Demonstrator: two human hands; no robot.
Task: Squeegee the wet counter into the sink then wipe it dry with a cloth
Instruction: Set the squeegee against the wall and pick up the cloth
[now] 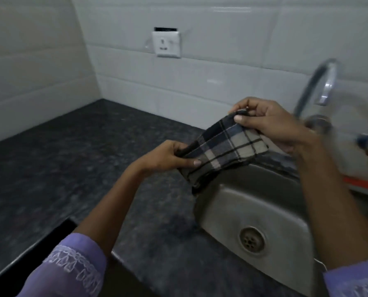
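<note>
Both hands hold a folded plaid cloth in the air over the near-left rim of the steel sink. Its long axis runs from lower left up to upper right. The left hand pinches the lower end, thumb on top. The right hand grips the upper end, fingers curled. The dark counter looks blurred, perhaps wet.

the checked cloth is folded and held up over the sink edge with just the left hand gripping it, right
Not quite. Both hands grip the checked cloth: the left hand holds its near end and the right hand pinches its far end. The head view shows it folded, above the sink edge.
</note>
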